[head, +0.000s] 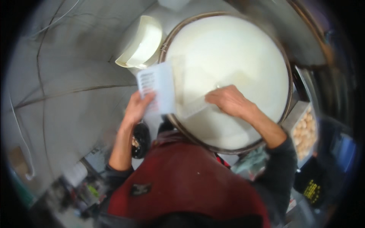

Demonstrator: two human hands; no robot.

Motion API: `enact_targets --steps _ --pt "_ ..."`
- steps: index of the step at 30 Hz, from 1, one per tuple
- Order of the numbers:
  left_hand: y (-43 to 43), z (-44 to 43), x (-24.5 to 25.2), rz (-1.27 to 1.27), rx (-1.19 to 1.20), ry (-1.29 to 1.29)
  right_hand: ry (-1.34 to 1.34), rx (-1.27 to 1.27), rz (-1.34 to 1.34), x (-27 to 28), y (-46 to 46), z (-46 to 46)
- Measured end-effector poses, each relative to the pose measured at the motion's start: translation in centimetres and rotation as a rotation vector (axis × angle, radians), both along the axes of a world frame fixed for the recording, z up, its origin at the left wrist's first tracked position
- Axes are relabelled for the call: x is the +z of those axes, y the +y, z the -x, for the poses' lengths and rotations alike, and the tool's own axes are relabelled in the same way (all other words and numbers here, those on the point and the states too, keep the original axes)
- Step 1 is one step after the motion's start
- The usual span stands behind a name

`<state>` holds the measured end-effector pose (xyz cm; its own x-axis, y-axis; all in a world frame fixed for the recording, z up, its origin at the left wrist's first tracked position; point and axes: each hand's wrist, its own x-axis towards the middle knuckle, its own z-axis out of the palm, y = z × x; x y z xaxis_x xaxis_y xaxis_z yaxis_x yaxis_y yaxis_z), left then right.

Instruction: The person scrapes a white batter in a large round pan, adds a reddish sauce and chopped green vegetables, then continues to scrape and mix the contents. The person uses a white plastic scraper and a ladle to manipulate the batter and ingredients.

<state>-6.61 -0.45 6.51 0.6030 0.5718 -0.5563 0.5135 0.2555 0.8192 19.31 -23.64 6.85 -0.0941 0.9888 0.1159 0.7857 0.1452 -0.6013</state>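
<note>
A large round vessel (196, 65) full of white liquid stands before me. Over its left rim, my left hand (140, 106) holds a white printed packet (162, 85), thumb on its front; the packet is blurred. My right hand (228, 99) is above the white liquid with its fingers curled together. A pale, translucent strip (196, 109) reaches from its fingertips towards the packet; what it is cannot be told, nor whether it joins the packet. A tiny shiny spot shows just above the knuckles.
A cream-coloured plastic container (145, 42) stands at the vessel's upper left. On the right, a box (305, 132) holds many small round, pale brown things. A black container (141, 139) is below my left hand. Cables lie along the grey floor at left.
</note>
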Motion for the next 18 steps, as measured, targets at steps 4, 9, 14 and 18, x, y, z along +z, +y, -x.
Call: enact_targets --steps 4,9,14,18 --pt "4.7 -13.5 1.0 -0.668 -0.530 0.238 0.203 -0.683 0.183 1.5 -7.1 1.6" --pt "0.0 -24.2 -3.2 -0.594 -0.980 -0.003 0.610 -1.406 -0.077 -2.2 -14.7 3.9" --pt "-9.6 -17.5 -4.5 -0.629 -1.225 0.012 0.458 -1.616 -0.010 -1.3 -16.9 7.2" --pt "-11.7 -12.0 -3.1 -0.324 -0.832 -0.186 0.221 -1.676 0.058 -0.9 -10.3 13.4"
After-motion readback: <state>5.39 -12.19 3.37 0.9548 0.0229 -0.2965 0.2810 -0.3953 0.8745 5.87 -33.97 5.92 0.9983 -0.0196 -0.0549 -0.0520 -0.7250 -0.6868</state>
